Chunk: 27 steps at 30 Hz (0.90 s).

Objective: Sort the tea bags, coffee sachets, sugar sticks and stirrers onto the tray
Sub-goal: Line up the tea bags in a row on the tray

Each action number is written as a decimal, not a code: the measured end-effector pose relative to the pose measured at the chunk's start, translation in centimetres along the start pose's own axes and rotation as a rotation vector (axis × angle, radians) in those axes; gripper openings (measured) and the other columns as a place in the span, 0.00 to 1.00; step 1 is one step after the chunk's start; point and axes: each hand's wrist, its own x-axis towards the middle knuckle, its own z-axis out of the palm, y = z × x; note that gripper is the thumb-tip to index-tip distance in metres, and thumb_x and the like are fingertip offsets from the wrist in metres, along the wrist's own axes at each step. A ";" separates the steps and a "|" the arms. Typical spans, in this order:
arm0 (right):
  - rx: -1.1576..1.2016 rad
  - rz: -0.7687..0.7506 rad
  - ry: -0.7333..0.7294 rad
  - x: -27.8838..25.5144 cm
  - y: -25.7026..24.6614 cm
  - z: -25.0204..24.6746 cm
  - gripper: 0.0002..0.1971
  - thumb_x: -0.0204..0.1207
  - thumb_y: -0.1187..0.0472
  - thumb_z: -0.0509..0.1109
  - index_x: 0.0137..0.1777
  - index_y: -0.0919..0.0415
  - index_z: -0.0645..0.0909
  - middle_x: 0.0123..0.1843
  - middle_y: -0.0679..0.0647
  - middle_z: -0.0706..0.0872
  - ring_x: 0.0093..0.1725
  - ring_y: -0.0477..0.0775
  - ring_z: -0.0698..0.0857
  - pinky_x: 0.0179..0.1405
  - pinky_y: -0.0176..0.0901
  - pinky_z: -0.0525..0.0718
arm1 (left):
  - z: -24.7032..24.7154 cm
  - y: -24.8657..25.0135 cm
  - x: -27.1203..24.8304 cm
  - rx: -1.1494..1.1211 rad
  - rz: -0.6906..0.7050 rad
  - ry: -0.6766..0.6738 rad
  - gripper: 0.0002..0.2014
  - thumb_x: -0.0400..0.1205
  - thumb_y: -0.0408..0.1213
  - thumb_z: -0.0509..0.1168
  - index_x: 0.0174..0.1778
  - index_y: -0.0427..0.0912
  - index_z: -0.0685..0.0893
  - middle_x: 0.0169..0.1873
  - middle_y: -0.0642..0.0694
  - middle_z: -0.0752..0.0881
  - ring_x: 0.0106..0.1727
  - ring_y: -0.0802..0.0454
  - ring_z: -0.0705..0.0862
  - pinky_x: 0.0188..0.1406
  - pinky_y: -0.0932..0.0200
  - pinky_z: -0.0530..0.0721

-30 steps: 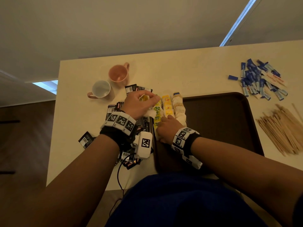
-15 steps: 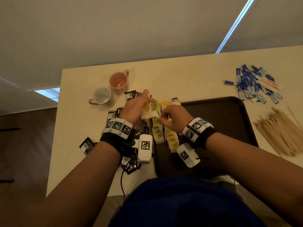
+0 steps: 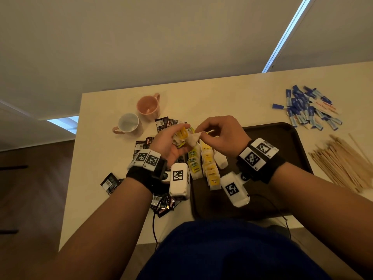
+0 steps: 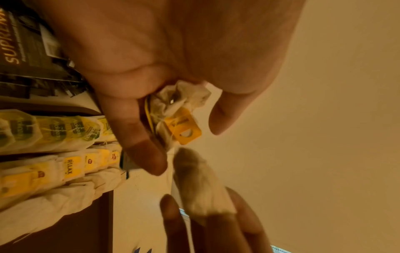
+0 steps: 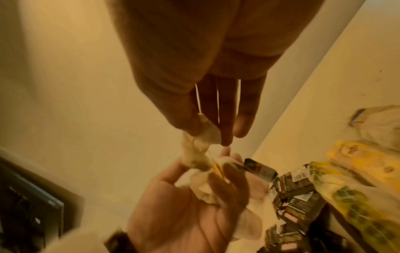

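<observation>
Above the left edge of the dark tray, a person's left hand cups a small bunch of tea bags, fingers curled around the crumpled paper and yellow tags. The right hand pinches one white tea bag by its upper corner between thumb and fingertips, the other fingers loosely extended. That bag's long axis runs from the right-hand pinch down toward the left palm, its lower end touching or caught in the bunch; the wrist views do not show whether it is free. Directly beneath both hands, rows of sorted tea bags lie along the tray's left side. Coffee sachets lie on the table left of the tray; sugar sticks and stirrers lie right of it.
</observation>
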 end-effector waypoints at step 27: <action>-0.013 -0.003 -0.058 0.6 -2.3 -4.1 0.04 0.77 0.62 0.75 0.48 0.61 0.89 0.36 0.53 0.91 0.32 0.50 0.89 0.34 0.42 0.88 | 1.9 0.7 -2.5 0.703 0.516 -0.047 0.11 0.77 0.50 0.76 0.43 0.46 0.89 0.23 0.43 0.79 0.21 0.50 0.75 0.21 0.61 0.74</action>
